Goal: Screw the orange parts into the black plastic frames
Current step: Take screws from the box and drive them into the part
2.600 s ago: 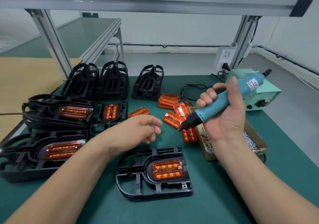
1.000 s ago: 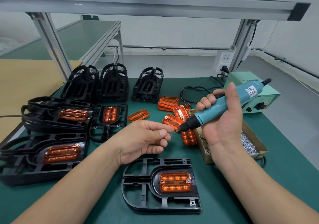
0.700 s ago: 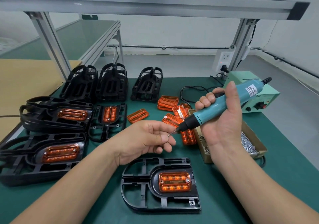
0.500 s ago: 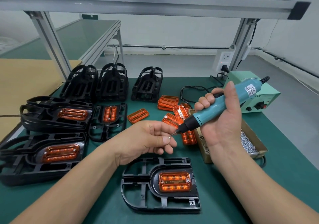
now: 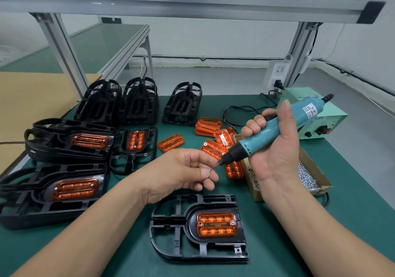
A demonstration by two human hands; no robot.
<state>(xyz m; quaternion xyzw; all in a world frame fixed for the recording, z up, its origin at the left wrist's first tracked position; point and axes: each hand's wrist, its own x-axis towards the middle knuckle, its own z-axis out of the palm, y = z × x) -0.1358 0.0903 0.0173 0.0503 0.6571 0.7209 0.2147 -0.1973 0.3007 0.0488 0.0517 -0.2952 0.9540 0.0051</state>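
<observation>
**Screw held to the bit, frame waiting below**

Thumb and forefinger of the left hand (image 5: 183, 174) pinch a small screw (image 5: 210, 169) at the bit tip of the screwdriver (image 5: 277, 127). The right hand (image 5: 275, 155) grips the tool with its fingers wrapped round it, palm up, and the tool slants down-left. The orange part (image 5: 215, 224) lies below both hands, long axis left-right, seated in the black frame (image 5: 191, 229). The right hand likely needs to tip downward.

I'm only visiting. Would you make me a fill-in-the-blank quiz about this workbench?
The right hand grips an electric screwdriver; the left hand pinches a small ____ at its tip. Spare screws fill a cardboard ____ beside the right hand. The part seated in the nearest black frame is coloured ____.
Missing words: screw, box, orange.
</observation>
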